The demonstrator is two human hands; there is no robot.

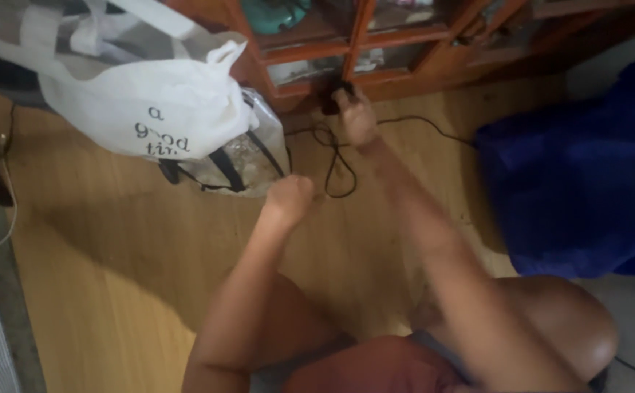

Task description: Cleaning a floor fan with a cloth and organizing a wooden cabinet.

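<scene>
Closest to me there's bare knees and reddish shorts, sitting on the light wooden plank floor (113, 291). My left hand (290, 198) is a bit further out, curled into a loose fist and holding nothing, hovering just beside the clear plastic bag with black straps (248, 160). It's blurry, so can't say if it actually touches the bag. Further on, my right hand (354, 116) is stretched way out and wrapped around a small black plug-like object (334, 98) right at the foot of the reddish-brown wooden cabinet with glass panes (361, 44). A thin black cable (336, 164) loops across the floor from there, between the two hands. A white plastic carrier bag with dark lettering (150, 102) sits on top of the clear one, off to the left. Big blue fabric heap (580, 167) over on the right.
</scene>
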